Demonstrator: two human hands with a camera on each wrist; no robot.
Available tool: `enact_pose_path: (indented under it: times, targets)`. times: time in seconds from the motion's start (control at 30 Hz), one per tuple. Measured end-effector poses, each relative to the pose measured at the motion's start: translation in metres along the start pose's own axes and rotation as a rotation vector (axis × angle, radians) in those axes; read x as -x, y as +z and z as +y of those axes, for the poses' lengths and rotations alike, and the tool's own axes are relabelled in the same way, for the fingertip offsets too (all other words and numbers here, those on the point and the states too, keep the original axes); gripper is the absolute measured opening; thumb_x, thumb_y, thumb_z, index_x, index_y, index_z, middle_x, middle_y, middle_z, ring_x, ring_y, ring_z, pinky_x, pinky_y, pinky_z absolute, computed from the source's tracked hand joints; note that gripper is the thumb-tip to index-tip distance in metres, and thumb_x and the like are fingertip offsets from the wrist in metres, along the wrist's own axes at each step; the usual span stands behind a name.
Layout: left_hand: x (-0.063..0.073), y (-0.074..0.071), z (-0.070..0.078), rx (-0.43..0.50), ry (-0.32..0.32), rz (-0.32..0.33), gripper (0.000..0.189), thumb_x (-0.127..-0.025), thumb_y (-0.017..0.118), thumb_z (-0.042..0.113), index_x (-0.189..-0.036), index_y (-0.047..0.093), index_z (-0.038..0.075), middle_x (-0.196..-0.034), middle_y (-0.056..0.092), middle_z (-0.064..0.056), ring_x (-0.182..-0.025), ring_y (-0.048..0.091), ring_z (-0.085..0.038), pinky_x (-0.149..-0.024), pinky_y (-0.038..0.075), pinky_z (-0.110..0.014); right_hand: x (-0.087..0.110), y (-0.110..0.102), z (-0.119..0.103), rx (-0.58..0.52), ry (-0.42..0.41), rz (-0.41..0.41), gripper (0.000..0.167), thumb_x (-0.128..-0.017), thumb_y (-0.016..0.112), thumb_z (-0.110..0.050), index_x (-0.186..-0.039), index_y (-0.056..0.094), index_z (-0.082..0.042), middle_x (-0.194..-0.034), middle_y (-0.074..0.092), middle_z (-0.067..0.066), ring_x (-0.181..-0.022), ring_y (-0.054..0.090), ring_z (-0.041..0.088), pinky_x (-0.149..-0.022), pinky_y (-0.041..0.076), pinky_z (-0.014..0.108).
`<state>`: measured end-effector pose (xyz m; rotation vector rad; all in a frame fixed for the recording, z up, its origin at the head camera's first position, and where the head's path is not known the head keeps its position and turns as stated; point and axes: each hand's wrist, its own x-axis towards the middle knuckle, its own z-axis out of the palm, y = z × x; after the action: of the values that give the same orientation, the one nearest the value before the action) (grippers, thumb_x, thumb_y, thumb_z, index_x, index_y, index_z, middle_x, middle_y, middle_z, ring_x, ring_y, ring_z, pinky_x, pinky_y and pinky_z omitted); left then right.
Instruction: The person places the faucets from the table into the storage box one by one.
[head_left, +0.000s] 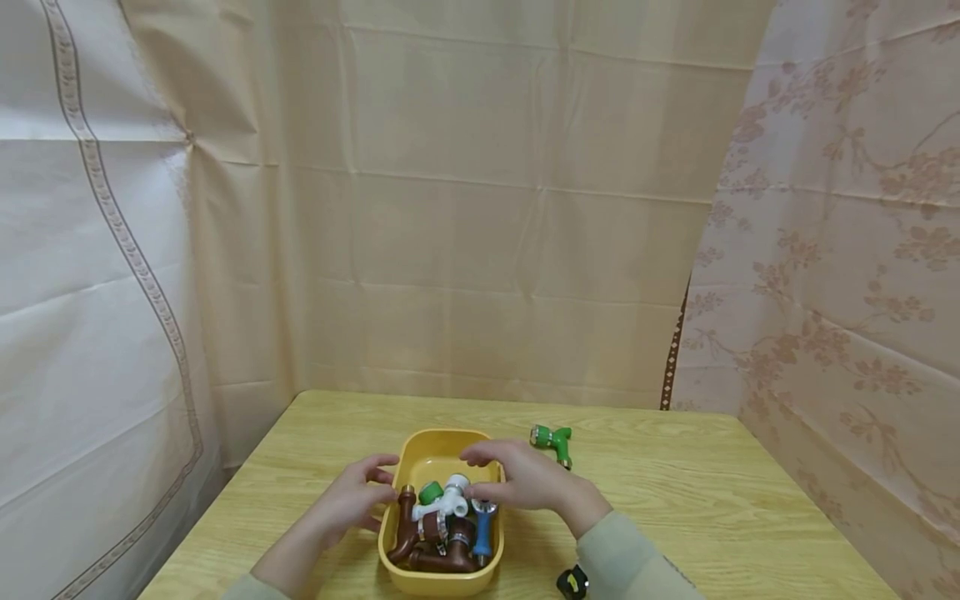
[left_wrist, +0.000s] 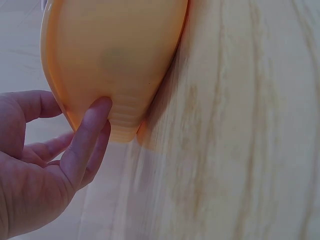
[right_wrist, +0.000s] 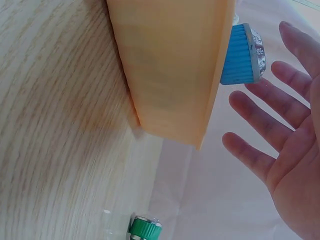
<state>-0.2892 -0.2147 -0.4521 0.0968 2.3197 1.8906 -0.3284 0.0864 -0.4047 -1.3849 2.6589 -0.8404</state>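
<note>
A yellow plastic basin stands on the table, holding what look like plastic taps: a white tap, brown taps, a blue tap and a green knob. At the basin's left side is my left hand, its loosely bent fingers against the rim and outer wall. My right hand hovers over the right rim with spread fingers and nothing held. In the right wrist view the blue knob sticks out past the rim, close to those fingertips.
A green tap lies on the table behind my right hand. Nearer the front, by my right sleeve, sits a small black thing with a yellow mark. Beige cloth hangs beyond the wood-grain table, with more cloth at both sides.
</note>
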Motion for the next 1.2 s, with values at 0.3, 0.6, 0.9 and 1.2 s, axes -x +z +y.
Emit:
enact_pose_path:
  times: [0.3, 0.6, 0.9, 1.2]
  targets:
    - [-0.001, -0.001, -0.002, 0.005, 0.0, -0.006, 0.065, -0.086, 0.063, -0.001, -0.148, 0.042, -0.005, -0.118, 0.05, -0.025, -0.092, 0.064, -0.03, -0.065, 0.063, -0.049, 0.001, -0.005, -0.002, 0.01, 0.01, 0.03, 0.044, -0.098, 0.068, -0.039, -0.136, 0.063, -0.018, -0.129, 0.066, -0.004, -0.117, 0.062, 0.018, -0.102, 0.052, 0.046]
    - [-0.002, -0.001, -0.003, 0.008, -0.005, -0.01, 0.065, -0.087, 0.063, 0.0, -0.148, 0.042, -0.005, -0.118, 0.05, -0.025, -0.092, 0.064, -0.03, -0.065, 0.063, -0.049, 0.006, -0.016, -0.002, 0.012, 0.044, 0.053, 0.054, -0.097, 0.063, -0.052, -0.139, 0.061, -0.018, -0.131, 0.064, -0.007, -0.118, 0.059, 0.014, -0.103, 0.051, 0.045]
    - [-0.001, -0.002, -0.002, 0.014, 0.008, -0.019, 0.066, -0.086, 0.062, -0.001, -0.148, 0.041, -0.005, -0.118, 0.05, -0.025, -0.092, 0.065, -0.029, -0.065, 0.063, -0.049, 0.009, -0.027, -0.001, 0.001, 0.037, 0.102, 0.056, -0.098, 0.064, -0.048, -0.143, 0.057, -0.015, -0.135, 0.063, -0.002, -0.121, 0.058, 0.018, -0.104, 0.05, 0.047]
    - [0.002, -0.001, 0.001, 0.01, 0.006, -0.007, 0.065, -0.086, 0.063, -0.001, -0.148, 0.042, -0.005, -0.118, 0.049, -0.025, -0.092, 0.063, -0.03, -0.065, 0.063, -0.049, 0.014, -0.039, 0.003, -0.005, 0.054, 0.163, 0.058, -0.097, 0.068, -0.043, -0.144, 0.056, -0.012, -0.138, 0.06, 0.01, -0.126, 0.056, 0.024, -0.105, 0.048, 0.054]
